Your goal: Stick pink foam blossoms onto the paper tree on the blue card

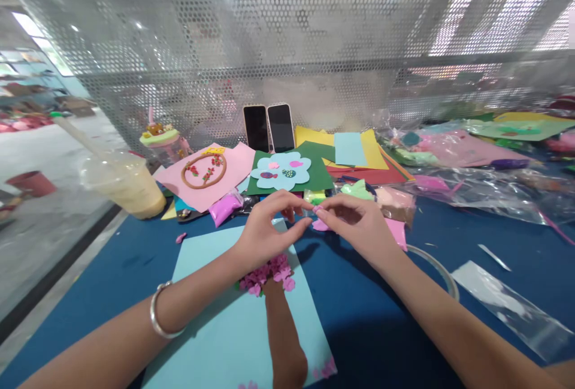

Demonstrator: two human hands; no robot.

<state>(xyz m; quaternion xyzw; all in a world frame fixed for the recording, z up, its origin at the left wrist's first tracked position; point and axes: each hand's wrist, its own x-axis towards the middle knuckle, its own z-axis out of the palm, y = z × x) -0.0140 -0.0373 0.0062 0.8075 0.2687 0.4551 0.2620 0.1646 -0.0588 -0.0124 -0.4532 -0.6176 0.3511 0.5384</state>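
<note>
My right hand is closed in a pinch, with a small bit of pink-purple modelling clay between thumb and fingertip. My left hand reaches in from the other side. Its index fingertip is at the clay, while its thumb stands apart below. Under my left hand lies a light blue sheet of paper bearing a tree picture. The tree has a flat brown clay trunk and a cluster of pink-purple clay petals, partly hidden by my left hand. More petals lie at the sheet's bottom edge.
Packets of clay, one a purple packet, lie behind the sheet. Beyond are a flower-shaped blue card, a pink sheet and two phones against a perforated metal panel. A drink cup stands left; plastic bags lie right.
</note>
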